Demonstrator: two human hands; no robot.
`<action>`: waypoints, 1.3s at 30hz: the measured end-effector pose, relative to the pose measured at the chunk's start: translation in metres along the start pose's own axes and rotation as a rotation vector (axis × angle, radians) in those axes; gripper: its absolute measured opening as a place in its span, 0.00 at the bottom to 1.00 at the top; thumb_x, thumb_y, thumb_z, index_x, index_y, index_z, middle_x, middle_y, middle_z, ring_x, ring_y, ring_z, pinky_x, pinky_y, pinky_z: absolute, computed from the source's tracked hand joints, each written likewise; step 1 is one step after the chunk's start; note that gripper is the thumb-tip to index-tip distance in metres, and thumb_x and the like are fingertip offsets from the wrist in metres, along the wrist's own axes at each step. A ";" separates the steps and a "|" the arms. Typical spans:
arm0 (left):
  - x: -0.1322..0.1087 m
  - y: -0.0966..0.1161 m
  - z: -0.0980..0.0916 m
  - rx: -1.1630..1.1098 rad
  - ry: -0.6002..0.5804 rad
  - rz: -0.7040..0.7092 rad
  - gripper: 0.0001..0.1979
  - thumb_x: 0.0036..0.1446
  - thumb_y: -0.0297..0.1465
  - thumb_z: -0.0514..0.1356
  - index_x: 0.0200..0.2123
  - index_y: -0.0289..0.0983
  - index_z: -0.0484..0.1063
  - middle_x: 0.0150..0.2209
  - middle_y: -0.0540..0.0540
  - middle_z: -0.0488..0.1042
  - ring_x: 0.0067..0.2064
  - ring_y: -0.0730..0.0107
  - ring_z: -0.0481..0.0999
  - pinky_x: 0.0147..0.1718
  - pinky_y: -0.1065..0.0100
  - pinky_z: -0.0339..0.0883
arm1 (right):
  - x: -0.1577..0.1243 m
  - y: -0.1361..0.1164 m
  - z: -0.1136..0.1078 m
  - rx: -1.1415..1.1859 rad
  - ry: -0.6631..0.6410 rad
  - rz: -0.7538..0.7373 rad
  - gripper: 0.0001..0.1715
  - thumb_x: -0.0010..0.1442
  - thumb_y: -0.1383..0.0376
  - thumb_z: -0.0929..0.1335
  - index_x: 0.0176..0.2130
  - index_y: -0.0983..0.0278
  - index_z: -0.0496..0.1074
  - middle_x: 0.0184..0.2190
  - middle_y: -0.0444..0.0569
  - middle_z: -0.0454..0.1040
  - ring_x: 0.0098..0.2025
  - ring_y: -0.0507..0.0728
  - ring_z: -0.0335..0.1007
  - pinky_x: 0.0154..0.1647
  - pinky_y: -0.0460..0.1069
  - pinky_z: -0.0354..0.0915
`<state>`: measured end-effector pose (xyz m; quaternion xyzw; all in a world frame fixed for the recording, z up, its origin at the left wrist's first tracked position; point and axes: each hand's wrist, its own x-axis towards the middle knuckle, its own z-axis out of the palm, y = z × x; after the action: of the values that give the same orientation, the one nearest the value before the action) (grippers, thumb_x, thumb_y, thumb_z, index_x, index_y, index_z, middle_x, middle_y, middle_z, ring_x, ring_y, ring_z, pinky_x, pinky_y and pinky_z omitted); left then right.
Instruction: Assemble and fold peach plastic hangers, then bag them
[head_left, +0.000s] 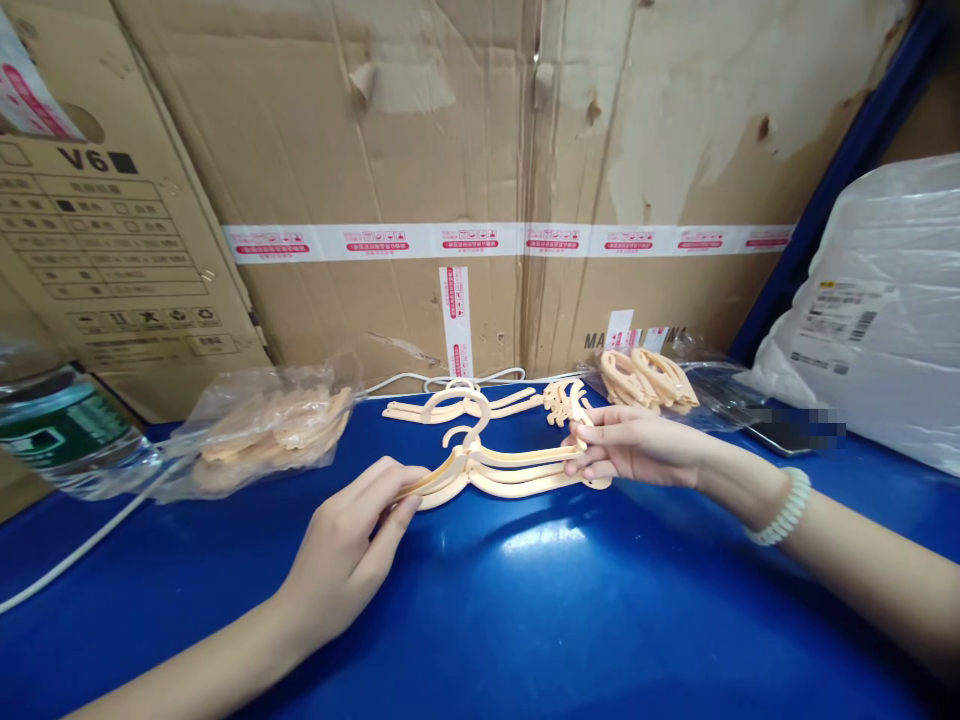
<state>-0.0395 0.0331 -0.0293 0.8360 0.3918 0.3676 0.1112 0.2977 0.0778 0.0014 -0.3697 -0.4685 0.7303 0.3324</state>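
A small stack of peach plastic hangers [499, 468] lies on the blue table [525, 620]. My left hand [352, 545] pinches the stack's left end between thumb and fingers. My right hand [637, 447], with a white bead bracelet [784, 508] on the wrist, grips the stack's right end with fingers closed. Behind the stack, more loose hangers [457, 402] lie flat, and a few small peach pieces [564, 400] sit near my right fingertips.
A clear bag of hangers [266, 428] lies at the left, another open bag with hangers [649, 378] at the back right. A water bottle [64, 432] and a white cable [82, 545] are far left. Cardboard boxes [450, 150] wall the back. A white plastic parcel [877, 310] and a phone [780, 432] sit at the right.
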 end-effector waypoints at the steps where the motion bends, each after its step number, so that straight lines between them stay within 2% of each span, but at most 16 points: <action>1: 0.000 0.000 0.000 0.003 0.000 -0.003 0.10 0.69 0.31 0.51 0.46 0.41 0.71 0.38 0.48 0.73 0.37 0.67 0.73 0.37 0.69 0.65 | 0.000 0.000 -0.001 -0.006 0.007 0.003 0.15 0.54 0.64 0.78 0.35 0.66 0.70 0.31 0.49 0.78 0.37 0.55 0.81 0.39 0.46 0.74; 9: -0.002 0.001 0.000 0.031 0.002 0.022 0.10 0.69 0.31 0.50 0.47 0.41 0.71 0.38 0.47 0.73 0.37 0.67 0.72 0.37 0.69 0.65 | 0.001 0.004 0.002 -0.046 0.054 -0.031 0.19 0.48 0.62 0.80 0.30 0.65 0.70 0.30 0.46 0.76 0.31 0.51 0.76 0.34 0.45 0.73; 15: -0.004 -0.001 0.002 0.034 0.016 0.063 0.10 0.69 0.28 0.51 0.48 0.42 0.70 0.38 0.49 0.71 0.38 0.69 0.72 0.38 0.70 0.64 | 0.002 0.012 0.009 -0.134 0.142 -0.148 0.23 0.45 0.58 0.81 0.30 0.64 0.68 0.29 0.45 0.74 0.29 0.52 0.73 0.31 0.48 0.72; 20: -0.003 0.001 0.001 0.030 0.012 0.039 0.10 0.69 0.28 0.51 0.48 0.42 0.70 0.37 0.49 0.72 0.37 0.69 0.72 0.37 0.70 0.65 | 0.002 0.012 0.016 -0.221 0.237 -0.239 0.27 0.42 0.53 0.81 0.29 0.63 0.67 0.25 0.43 0.71 0.26 0.52 0.71 0.25 0.47 0.67; 25: 0.000 0.005 -0.002 0.023 -0.019 -0.037 0.11 0.69 0.32 0.50 0.48 0.40 0.70 0.39 0.47 0.74 0.37 0.67 0.74 0.36 0.69 0.67 | 0.002 0.012 0.019 -0.294 0.273 -0.296 0.26 0.44 0.50 0.79 0.29 0.62 0.67 0.25 0.44 0.71 0.26 0.53 0.72 0.27 0.49 0.68; 29: 0.003 0.008 -0.004 0.043 -0.020 -0.063 0.11 0.68 0.34 0.53 0.51 0.42 0.68 0.41 0.48 0.75 0.38 0.68 0.76 0.35 0.71 0.68 | 0.002 0.012 0.021 -0.276 0.301 -0.355 0.24 0.46 0.53 0.79 0.29 0.62 0.66 0.25 0.42 0.70 0.27 0.54 0.73 0.29 0.50 0.70; 31: 0.006 0.007 -0.008 0.048 -0.034 -0.075 0.11 0.68 0.34 0.53 0.52 0.42 0.66 0.38 0.50 0.75 0.35 0.69 0.75 0.33 0.71 0.67 | 0.001 0.010 0.022 -0.222 0.279 -0.340 0.21 0.47 0.56 0.79 0.30 0.62 0.68 0.27 0.42 0.70 0.28 0.53 0.73 0.31 0.49 0.70; 34: 0.013 0.003 -0.018 0.086 -0.082 -0.074 0.10 0.68 0.35 0.52 0.50 0.41 0.66 0.34 0.52 0.74 0.31 0.70 0.73 0.31 0.71 0.65 | 0.000 0.003 0.017 -0.171 0.268 -0.368 0.17 0.50 0.58 0.78 0.37 0.62 0.73 0.34 0.46 0.73 0.34 0.54 0.74 0.32 0.48 0.69; 37: 0.022 -0.003 -0.032 0.175 -0.100 0.001 0.09 0.68 0.36 0.51 0.43 0.40 0.69 0.36 0.49 0.72 0.35 0.67 0.72 0.34 0.68 0.64 | -0.001 -0.008 0.005 -0.177 0.286 -0.456 0.16 0.52 0.56 0.76 0.37 0.62 0.76 0.40 0.51 0.75 0.39 0.55 0.72 0.34 0.49 0.69; 39: 0.027 -0.006 -0.042 0.236 -0.119 0.081 0.11 0.69 0.35 0.51 0.39 0.39 0.71 0.38 0.47 0.70 0.38 0.64 0.71 0.38 0.66 0.64 | -0.002 -0.015 -0.006 -0.188 0.284 -0.481 0.14 0.52 0.56 0.76 0.35 0.62 0.77 0.37 0.50 0.76 0.35 0.54 0.71 0.32 0.48 0.67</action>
<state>-0.0612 0.0531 0.0120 0.8787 0.3911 0.2729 0.0202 0.3063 0.0843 0.0143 -0.3756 -0.5570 0.5252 0.5224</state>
